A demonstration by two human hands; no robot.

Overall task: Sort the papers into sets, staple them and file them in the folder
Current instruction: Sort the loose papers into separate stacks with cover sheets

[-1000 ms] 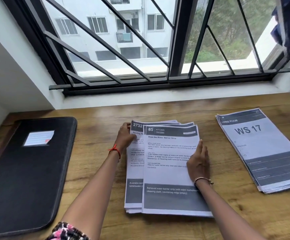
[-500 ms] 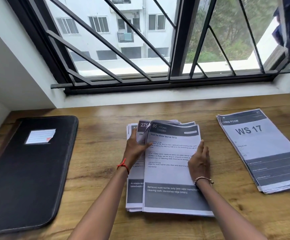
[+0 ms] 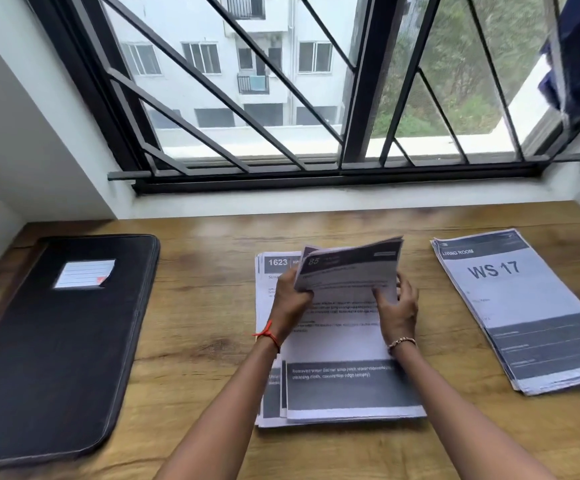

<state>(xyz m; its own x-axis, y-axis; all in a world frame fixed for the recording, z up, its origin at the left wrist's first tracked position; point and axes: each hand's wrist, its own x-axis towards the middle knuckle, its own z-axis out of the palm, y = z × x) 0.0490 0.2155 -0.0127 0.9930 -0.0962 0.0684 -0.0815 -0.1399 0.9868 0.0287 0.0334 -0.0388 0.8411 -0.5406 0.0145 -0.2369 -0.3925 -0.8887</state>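
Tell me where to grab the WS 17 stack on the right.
Near short edge, coming from the person's side. The WS 17 stack lies flat on the table, angled, that end closest and its sheets slightly fanned, so a thumb-over, fingers-under pinch there likely catches every layer. The right hand is busy holding the middle papers.

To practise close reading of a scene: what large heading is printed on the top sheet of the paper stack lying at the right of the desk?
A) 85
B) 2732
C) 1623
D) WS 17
D: the top sheet of the right-hand paper stack reads WS 17 in large letters, under a LIVING ROOM header.
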